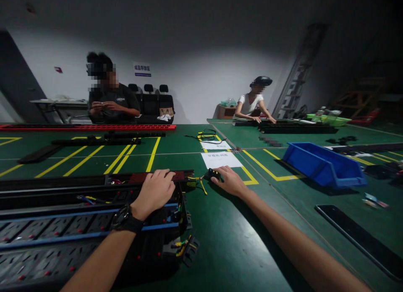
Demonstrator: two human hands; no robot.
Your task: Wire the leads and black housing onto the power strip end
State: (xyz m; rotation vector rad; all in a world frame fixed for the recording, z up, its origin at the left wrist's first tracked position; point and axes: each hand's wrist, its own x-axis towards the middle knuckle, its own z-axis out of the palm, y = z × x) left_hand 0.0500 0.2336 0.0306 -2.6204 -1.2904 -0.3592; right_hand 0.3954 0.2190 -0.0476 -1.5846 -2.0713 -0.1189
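Right grip [231, 180]: pinching small black part [214, 173]. Left grip [156, 187]: laid over rail [137, 178], clasp unclear. Best practice: rail steady, yellow wires [202, 183] slack, untrapped.

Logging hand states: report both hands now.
Left hand: lies on the dark red panel; whether it grips cannot be told.
Right hand: closed, holding a small black part between thumb and fingers.

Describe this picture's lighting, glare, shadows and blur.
Head view: the wall darkens toward the top; head view: pale glare on the green table, a shadow beneath the blue bin; head view: sockets at lower left look smeared.
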